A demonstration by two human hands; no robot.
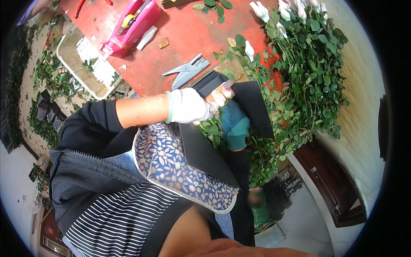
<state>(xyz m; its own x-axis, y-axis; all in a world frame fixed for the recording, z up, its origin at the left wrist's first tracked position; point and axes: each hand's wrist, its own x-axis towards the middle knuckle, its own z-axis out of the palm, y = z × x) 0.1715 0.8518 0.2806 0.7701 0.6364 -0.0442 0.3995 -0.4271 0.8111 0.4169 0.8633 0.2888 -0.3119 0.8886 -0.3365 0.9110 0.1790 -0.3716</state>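
Observation:
My left hand (188, 106), in a white glove, is closed on the edge of a black wrapping sheet (253, 107), right beside the pale pink rose heads (220, 97). My right hand (234, 122), in a teal glove, grips the leafy stems of that rose bunch inside the sheet. The sheet folds around the bunch on both sides and hides most of the stems. Both hands are held over the near edge of a red table (188, 38).
A grey metal stapler (187, 70) lies on the table just beyond my hands. A pink tape dispenser (133, 20) and a white basket (79, 60) are at the left. White roses with long leafy stems (308, 55) are heaped at the right. Cut leaves litter the floor (47, 81).

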